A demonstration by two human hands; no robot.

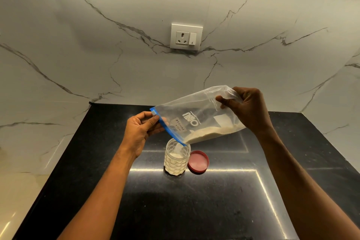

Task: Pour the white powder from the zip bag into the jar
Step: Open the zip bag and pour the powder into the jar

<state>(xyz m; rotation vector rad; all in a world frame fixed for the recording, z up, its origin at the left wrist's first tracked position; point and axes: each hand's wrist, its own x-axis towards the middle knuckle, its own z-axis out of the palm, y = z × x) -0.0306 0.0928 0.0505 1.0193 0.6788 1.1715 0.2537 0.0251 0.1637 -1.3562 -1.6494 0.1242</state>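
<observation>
A clear zip bag (pixel 196 115) with a blue zip strip hangs tilted above the counter, its mouth down at the lower left. White powder (pixel 210 134) lies along the bag's lower edge and streams from the mouth corner into the clear textured jar (pixel 176 159), which stands upright and is partly filled. My left hand (pixel 141 130) pinches the blue zip end of the bag. The bag's raised bottom corner is gripped by my right hand (pixel 247 109).
A red jar lid (pixel 198 161) lies flat just right of the jar on the black counter (pixel 194 210). A marble wall with a white socket plate (pixel 186 36) rises behind. The counter's left edge drops to a pale floor.
</observation>
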